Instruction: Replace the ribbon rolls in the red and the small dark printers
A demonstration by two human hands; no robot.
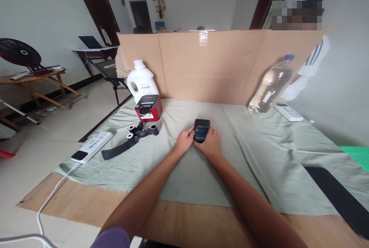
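Observation:
A small dark device (201, 129) rests on the grey-green cloth at the middle of the table. My left hand (185, 139) grips its left side between thumb and fingers. Around its right side and near corner closes my right hand (211, 142). To the left, a red and black printer (149, 109) stands before a white detergent bottle (142, 81). Several small rolls with dark strips (141, 131) lie in front of the printer.
A cardboard panel (207, 67) rises along the back. A clear bottle (272, 85) leans at the back right, near a person's sleeve (317, 58). White power strips (92, 147) lie at both sides. A long black object (338, 198) lies at the right front.

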